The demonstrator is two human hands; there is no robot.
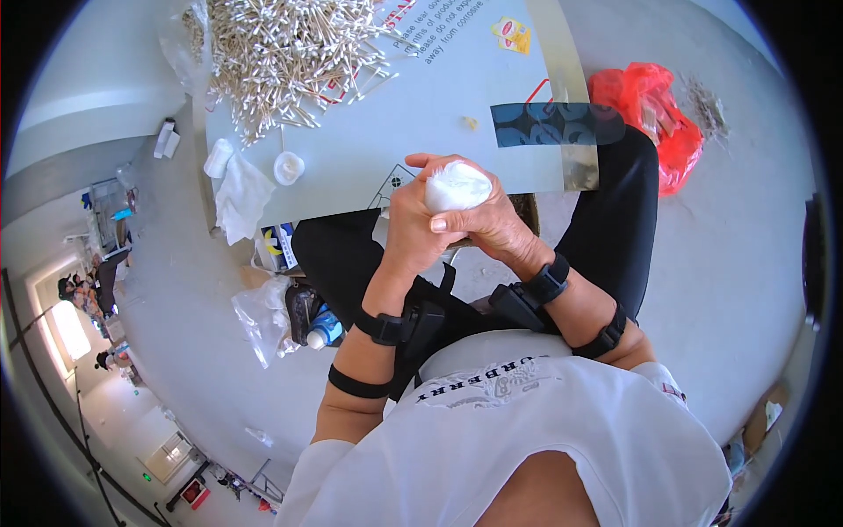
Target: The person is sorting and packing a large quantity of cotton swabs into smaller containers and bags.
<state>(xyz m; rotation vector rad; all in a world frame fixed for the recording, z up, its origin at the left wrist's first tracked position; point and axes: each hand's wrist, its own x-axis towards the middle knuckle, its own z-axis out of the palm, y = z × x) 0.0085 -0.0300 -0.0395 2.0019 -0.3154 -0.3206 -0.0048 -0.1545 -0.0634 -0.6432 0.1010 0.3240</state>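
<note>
Both my hands are wrapped round a white, rounded bundle [458, 186] held upright above the table's near edge. Its top looks soft, like packed cotton tips, but its lower part is hidden by my fingers. My left hand [411, 221] closes on it from the left. From the right, my right hand [502, 221] grips it, with a thumb lying across the front. A large heap of cotton swabs [285, 61] lies on the far left of the table. Nearer to me, a small round white lid or cup [288, 168] sits beside a white cloth [241, 198] and a white roll-shaped piece [219, 158].
The pale table [351, 145] carries a dark film strip [544, 124] and a yellow sticker [511, 35]. A red plastic bag [654, 114] is at the right. Below the table's left side are a clear bag [263, 321] and a blue bottle [325, 327]. People [83, 294] are far left.
</note>
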